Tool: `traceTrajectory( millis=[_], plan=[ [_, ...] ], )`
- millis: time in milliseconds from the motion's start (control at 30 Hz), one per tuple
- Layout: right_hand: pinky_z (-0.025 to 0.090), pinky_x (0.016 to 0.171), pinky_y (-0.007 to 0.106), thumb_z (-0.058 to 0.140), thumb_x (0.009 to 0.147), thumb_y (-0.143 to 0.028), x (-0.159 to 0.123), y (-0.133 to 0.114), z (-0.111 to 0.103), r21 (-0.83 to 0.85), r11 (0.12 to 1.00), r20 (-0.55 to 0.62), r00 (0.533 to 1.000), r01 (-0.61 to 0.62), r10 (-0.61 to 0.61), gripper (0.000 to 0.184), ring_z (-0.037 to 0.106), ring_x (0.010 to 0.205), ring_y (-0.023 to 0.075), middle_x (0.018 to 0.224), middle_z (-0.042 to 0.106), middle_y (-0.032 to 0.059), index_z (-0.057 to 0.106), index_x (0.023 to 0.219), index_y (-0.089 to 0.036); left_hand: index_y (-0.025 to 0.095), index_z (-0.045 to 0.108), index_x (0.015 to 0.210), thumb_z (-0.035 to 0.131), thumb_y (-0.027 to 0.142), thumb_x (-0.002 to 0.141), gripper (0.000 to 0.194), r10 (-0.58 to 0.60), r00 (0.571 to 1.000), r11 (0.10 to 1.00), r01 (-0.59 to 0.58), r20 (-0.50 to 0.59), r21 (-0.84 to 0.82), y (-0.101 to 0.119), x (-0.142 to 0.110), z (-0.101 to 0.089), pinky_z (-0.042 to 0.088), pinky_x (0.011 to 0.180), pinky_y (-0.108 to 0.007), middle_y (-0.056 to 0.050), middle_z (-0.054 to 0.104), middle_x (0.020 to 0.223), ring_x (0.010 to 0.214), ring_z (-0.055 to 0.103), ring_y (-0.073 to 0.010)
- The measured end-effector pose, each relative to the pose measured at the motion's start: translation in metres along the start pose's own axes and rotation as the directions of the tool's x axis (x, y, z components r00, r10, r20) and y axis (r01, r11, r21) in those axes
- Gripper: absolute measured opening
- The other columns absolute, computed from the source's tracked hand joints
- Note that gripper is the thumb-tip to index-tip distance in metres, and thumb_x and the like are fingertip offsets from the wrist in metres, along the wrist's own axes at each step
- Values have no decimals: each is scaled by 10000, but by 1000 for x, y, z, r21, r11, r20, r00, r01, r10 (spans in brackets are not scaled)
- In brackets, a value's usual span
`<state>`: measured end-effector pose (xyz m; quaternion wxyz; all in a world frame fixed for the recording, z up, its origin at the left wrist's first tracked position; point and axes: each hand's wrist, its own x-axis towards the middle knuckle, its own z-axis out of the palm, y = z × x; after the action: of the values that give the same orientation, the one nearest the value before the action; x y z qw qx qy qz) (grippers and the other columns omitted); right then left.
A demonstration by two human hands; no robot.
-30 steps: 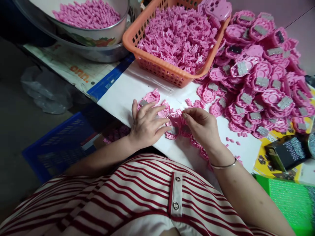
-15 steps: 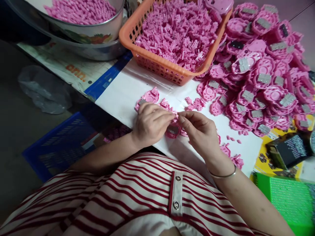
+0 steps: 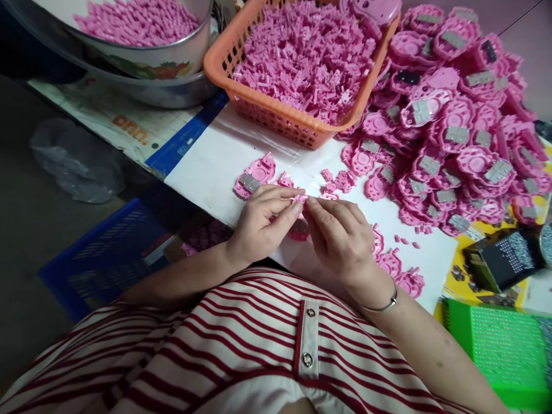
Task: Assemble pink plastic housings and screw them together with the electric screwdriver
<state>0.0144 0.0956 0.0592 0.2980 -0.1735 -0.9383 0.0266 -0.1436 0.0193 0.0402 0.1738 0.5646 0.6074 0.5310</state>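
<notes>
Small pink molded plastic part (image 3: 299,199): up between the fingertips of both hands, over the white-covered table (image 3: 202,169). Fine shape too small to read.

Left hand (image 3: 264,225): thumb and fingers pinched closed on the part, fingers bent. Right hand (image 3: 342,238): fingers bent and bunched, fingertips at the part's right end. Can't tell if it grips the part or only touches it; thumb mostly hidden.

Under and between the hands: pink casings, mostly covered by them. Just beyond the left hand: pink plastic casing with grey metal plate (image 3: 261,170), lying flat, inner side up. Beyond the right hand: small cluster of pink molded bits (image 3: 339,180). Right of the right hand: row of pink casings (image 3: 390,263), partly behind wrist. Further right, a few tiny loose pink pieces (image 3: 403,239).

Far side: orange perforated plastic basket (image 3: 280,112), heaped with small pink parts (image 3: 308,60). Right of it, big pile of pink casings (image 3: 452,138), many with grey plates. Far left: metal bowl with painted fruit pattern (image 3: 172,64), holding pink oblong pieces (image 3: 138,22), set in a wider metal basin (image 3: 185,92).

Near right: black box (image 3: 502,261) with small shiny pieces in it, green plastic tray (image 3: 504,345) nearer the person. Below the table's left edge: blue plastic crate (image 3: 101,259).
</notes>
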Motion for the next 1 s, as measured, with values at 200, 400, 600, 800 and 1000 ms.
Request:
traceTrajectory(
  millis=[200,400,600,800,1000],
  plan=[
    [560,739,327,660,882,-198,-5,12,-4,250,938,-1,968,-242,250,172,686,869,184,948,737,65,651,1053,-218,185,727,1013,661,342,916,196,19,998,999,-17,-68,39,-11,-7,6,521,935,-357,-56,769,1020,980,689,-182],
    [554,756,345,662,866,-188,-5,2,-5,421,844,69,940,-331,334,137,652,861,178,907,687,53,677,997,-227,187,750,1008,692,276,895,155,-41,998,985,31,-56,-168,-11,-6,11,556,851,-283,-47,775,942,884,706,-155],
    [559,713,286,770,800,-362,0,-3,-7,760,27,497,608,-649,619,177,644,740,120,842,711,5,733,914,-231,195,747,941,704,223,892,71,109,987,986,-123,-116,-115,-17,-5,7,558,781,-257,-19,774,859,800,699,-129],
    [536,648,261,863,685,-369,1,1,-18,657,-30,661,557,-753,503,246,623,656,106,753,718,2,760,836,-204,218,704,957,646,160,919,90,484,872,872,-473,-76,127,-25,-9,1,564,834,-313,-1,784,871,795,699,-132],
    [553,829,343,789,767,-299,-5,26,-10,577,379,346,637,-723,689,220,676,857,161,947,750,34,764,974,-227,177,695,1072,723,483,851,379,402,912,817,-396,79,420,-28,-22,7,480,991,-446,-76,768,1056,968,669,-234]
  ],
)
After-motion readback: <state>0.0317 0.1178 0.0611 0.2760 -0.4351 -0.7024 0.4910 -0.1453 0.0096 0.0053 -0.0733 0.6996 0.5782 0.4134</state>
